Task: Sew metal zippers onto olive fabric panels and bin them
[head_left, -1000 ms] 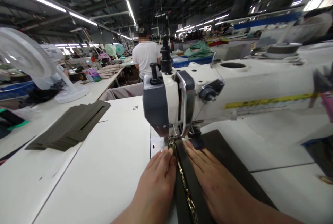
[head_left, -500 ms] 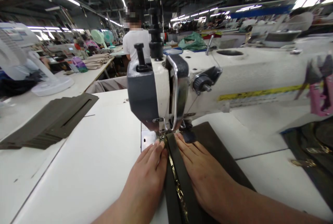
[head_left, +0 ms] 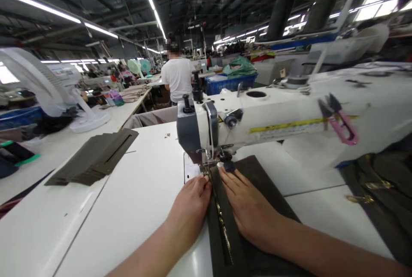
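Lower centre: left hand point(head_left: 190, 203) placed at dark cloth's point(head_left: 257, 178) edge, grip cannot be told | gold zipper point(head_left: 220, 217) and cloth laid at machine head point(head_left: 188, 129) | upper centre: blue crate point(head_left: 231, 84), lettering illegible | cloth pressed by right hand point(head_left: 246, 202), fingers extended | right of centre: yellow tape point(head_left: 286, 125), markings unreadable

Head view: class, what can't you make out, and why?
All in the head view:
Dark olive flat fabric: near end cut off by bottom edge; part hidden under bare right hand.
White plastic fan: cut off by left edge.
Yellow measuring strip: markings too small, blurred.
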Tool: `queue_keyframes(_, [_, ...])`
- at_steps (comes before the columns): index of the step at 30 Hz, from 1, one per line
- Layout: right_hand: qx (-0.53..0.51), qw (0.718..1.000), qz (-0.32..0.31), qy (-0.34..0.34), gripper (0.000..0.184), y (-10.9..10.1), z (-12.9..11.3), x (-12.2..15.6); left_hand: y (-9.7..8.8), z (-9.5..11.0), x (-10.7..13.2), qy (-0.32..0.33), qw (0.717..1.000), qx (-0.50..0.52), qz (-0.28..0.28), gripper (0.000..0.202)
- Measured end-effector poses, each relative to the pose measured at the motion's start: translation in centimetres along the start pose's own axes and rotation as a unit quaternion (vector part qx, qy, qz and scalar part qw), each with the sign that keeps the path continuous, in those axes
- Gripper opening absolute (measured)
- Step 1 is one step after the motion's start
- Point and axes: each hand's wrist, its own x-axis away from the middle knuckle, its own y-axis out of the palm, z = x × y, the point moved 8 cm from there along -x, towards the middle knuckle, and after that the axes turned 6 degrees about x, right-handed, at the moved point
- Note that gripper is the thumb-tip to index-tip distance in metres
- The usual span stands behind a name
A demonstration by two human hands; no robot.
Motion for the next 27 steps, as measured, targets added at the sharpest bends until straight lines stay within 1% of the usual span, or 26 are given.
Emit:
queue_keyframes(4, [-0.023, 1.000, -0.020, -0.001, 0.049, -0.2, 0.1, -0.8, 0.2, -0.8, -0.1, -0.011, 1.000, 0.007, 0.001, 0.022])
queue_keyframes(8, [-0.046, 0.999, -0.013, 0.004, 0.046, -0.7, 0.8, -1.9, 0.9, -1.8, -0.5, -0.024, 1.000, 0.005, -0.017, 0.021])
queue_keyframes(10, [-0.061, 0.998, -0.008, 0.006, 0.044, -1.2, 1.0, -1.9, 0.9, -2.0, -0.5, -0.029, 0.999, -0.001, -0.022, 0.022])
queue_keyframes(12, [-0.075, 0.997, 0.004, 0.007, 0.044, -2.0, 0.9, -0.9, 0.8, -1.6, -0.1, -0.026, 0.999, -0.007, -0.022, 0.023])
queue_keyframes(13, [-0.081, 0.997, 0.016, 0.003, 0.044, -2.4, 0.6, -0.2, 0.6, -1.2, 0.3, -0.020, 1.000, -0.008, -0.022, 0.025])
queue_keyframes(15, [-0.095, 0.993, 0.059, -0.030, 0.042, -3.5, -0.7, 1.7, 0.3, -0.1, 1.3, -0.009, 1.000, -0.002, -0.023, 0.031])
queue_keyframes(17, [-0.093, 0.981, 0.141, -0.091, 0.030, -5.0, -2.6, 3.8, -0.1, 0.8, 2.3, -0.014, 1.000, 0.014, -0.019, 0.036])
queue_keyframes(19, [-0.064, 0.963, 0.214, -0.148, 0.014, -5.9, -4.7, 5.5, -0.5, 1.3, 3.1, -0.039, 0.998, 0.047, -0.009, 0.038])
queue_keyframes(20, [-0.042, 0.957, 0.234, -0.165, 0.015, -6.1, -5.5, 6.0, -0.7, 1.3, 3.4, -0.053, 0.996, 0.069, -0.004, 0.038])
queue_keyframes(22, [-0.003, 0.957, 0.230, -0.179, 0.022, -5.6, -6.8, 6.2, -1.0, 1.3, 3.7, -0.073, 0.991, 0.114, 0.006, 0.037])
queue_keyframes(24, [0.025, 0.962, 0.215, -0.169, 0.026, -5.1, -7.3, 5.9, -1.2, 1.2, 3.8, -0.086, 0.986, 0.141, 0.013, 0.036])
queue_keyframes(27, [0.053, 0.958, 0.242, -0.147, 0.028, -5.0, -7.5, 5.7, -1.3, 1.1, 3.8, -0.097, 0.985, 0.138, 0.025, 0.034])
